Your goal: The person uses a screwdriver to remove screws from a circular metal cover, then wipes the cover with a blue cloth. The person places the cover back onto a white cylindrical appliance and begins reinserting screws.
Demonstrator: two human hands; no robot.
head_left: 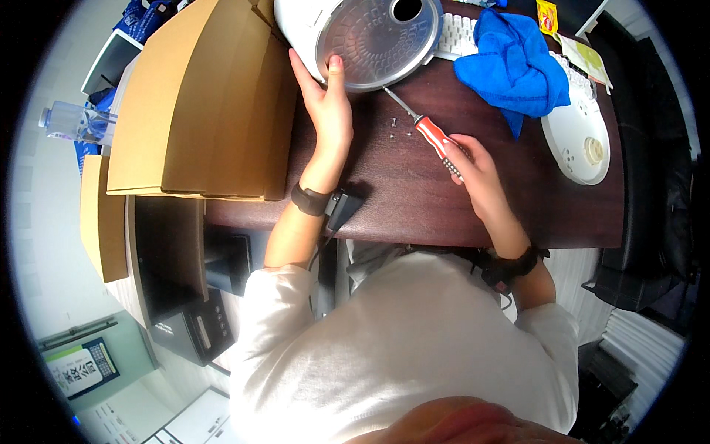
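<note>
A white round appliance (297,16) lies tipped at the far middle of the table, its round silver metal plate (373,44) facing me. The plate has embossed marks and a dark round hole. My left hand (329,107) holds the appliance at its near left edge, thumb on the plate and fingers along the white side. In my right hand (473,166) is a screwdriver (431,135) with a red and white handle. Its tip points at the plate's lower rim; whether they touch I cannot tell. Several small screws (393,123) lie on the table left of the screwdriver.
A large cardboard box (222,111) stands at the left. Far right on the dark wooden table (547,214) are a crumpled blue cloth (518,66), a white keyboard (457,33), and a white oval cover (569,148). A yellow packet (547,16) lies behind the cloth.
</note>
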